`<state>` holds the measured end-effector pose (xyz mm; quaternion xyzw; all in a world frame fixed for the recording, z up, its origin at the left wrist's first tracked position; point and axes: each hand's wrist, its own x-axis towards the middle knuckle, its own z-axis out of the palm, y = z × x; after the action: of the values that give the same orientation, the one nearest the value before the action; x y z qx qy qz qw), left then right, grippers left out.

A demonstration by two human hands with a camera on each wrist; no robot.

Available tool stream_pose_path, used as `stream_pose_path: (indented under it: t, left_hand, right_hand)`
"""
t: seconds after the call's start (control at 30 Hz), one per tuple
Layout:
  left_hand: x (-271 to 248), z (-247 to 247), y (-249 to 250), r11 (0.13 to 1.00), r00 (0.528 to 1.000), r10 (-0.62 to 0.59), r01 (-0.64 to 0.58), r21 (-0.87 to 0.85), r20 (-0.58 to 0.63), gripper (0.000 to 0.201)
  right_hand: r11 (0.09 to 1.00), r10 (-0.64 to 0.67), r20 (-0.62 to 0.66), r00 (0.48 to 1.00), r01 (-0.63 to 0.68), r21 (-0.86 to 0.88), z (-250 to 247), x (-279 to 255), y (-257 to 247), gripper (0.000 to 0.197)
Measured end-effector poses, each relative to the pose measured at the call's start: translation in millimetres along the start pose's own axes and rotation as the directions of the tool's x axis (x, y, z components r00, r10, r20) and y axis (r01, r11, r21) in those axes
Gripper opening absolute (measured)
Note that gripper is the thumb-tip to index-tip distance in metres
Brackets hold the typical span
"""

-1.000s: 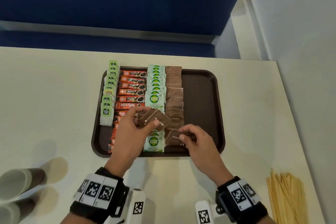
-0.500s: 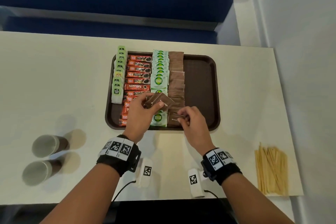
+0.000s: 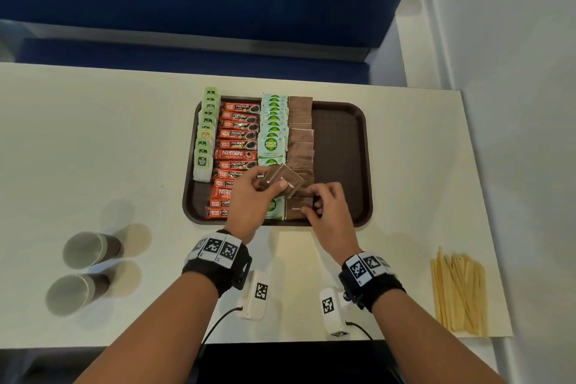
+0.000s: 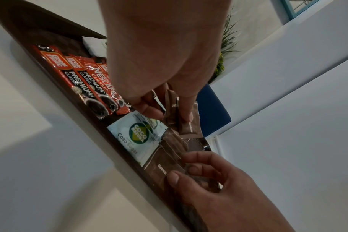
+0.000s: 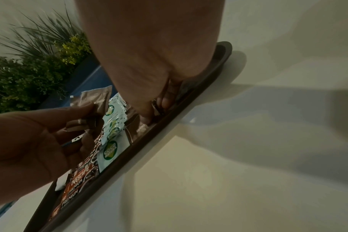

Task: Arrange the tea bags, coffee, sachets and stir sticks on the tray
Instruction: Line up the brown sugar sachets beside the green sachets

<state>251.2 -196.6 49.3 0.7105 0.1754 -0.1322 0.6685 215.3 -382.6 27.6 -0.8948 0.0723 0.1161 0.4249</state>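
A brown tray (image 3: 339,150) holds four rows: green tea bags (image 3: 204,140), red coffee sticks (image 3: 238,143), pale coco sugar sachets (image 3: 273,134) and brown sugar sachets (image 3: 300,137). My left hand (image 3: 268,184) hovers over the near middle of the tray and grips a small stack of brown sugar sachets (image 3: 285,179), also seen in the left wrist view (image 4: 189,125). My right hand (image 3: 311,206) pinches one brown sugar sachet (image 3: 294,207) lying at the near end of the brown row (image 4: 159,164). The wooden stir sticks (image 3: 458,293) lie on the table at the right.
Two brown paper cups (image 3: 88,248) (image 3: 74,290) lie on their sides at the left of the cream table (image 3: 93,150). A white wall (image 3: 514,103) bounds the table's right side. The tray's right third shows bare brown surface.
The head camera has pulled back. My right hand has lowered its brown sachet flat onto the near end of the brown row. My left hand keeps its stack in about the same place.
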Motion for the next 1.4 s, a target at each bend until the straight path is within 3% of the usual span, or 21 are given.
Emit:
stream_pose_path:
  t: [0.1,0.17,0.23,0.33,0.4,0.5,0.6,0.87,1.07,1.23,1.4]
  left_hand:
    - [-1,2,0,0.999,0.999,-0.03,0.031,-0.039,0.029,0.03]
    - [-2,3,-1,0.997,0.998,-0.046,0.049,-0.059,0.041,0.029]
    - [-5,4,1,0.994,0.996,-0.071,0.075,-0.083,0.05,0.03]
    - [-8,6,4,0.992,0.993,-0.091,0.097,-0.078,0.077,0.032]
    - [-8,7,5,0.988,0.989,-0.106,0.116,-0.1,0.1,0.034]
    - [-8,8,8,0.976,0.984,-0.128,0.148,-0.161,0.125,0.034]
    - [-8,8,12,0.949,0.974,-0.161,0.197,-0.246,0.157,0.022]
    - [-8,2,5,0.964,0.984,-0.137,0.159,-0.213,0.115,0.026]
    - [-8,-3,0,0.975,0.991,-0.137,0.137,-0.177,0.01,0.027]
    - [-6,-7,-6,0.98,0.989,-0.13,0.118,-0.162,-0.066,0.025]
    - [-6,-6,-10,0.986,0.992,-0.099,0.087,-0.14,-0.078,0.018]
  right_hand:
    - [1.0,-0.014,-0.11,0.994,0.015,0.009,-3,0,0,0.029]
    - [0.996,-0.008,-0.235,0.972,0.029,0.087,-8,1,-3,0.02]
    - [0.975,0.056,-0.271,0.961,0.007,0.224,-15,2,-9,0.01]
    - [0.881,0.138,-0.085,0.987,-0.083,0.466,-23,4,-22,0.015]
    - [0.866,0.097,-0.017,0.995,-0.076,0.494,-26,6,-26,0.017]
    - [0.87,0.079,0.009,0.997,-0.074,0.487,-25,10,-27,0.018]
    - [0.843,0.127,0.019,0.992,-0.118,0.526,-24,11,-25,0.015]
    - [0.759,0.143,0.133,0.981,-0.195,0.621,-24,4,-25,0.027]
    - [0.873,0.192,0.008,0.981,-0.174,0.455,-23,8,-9,0.018]
    - [0.967,0.117,0.101,0.988,-0.137,0.214,-20,4,0,0.02]
    - [0.985,0.085,0.12,0.989,-0.102,0.142,-12,-1,1,0.024]
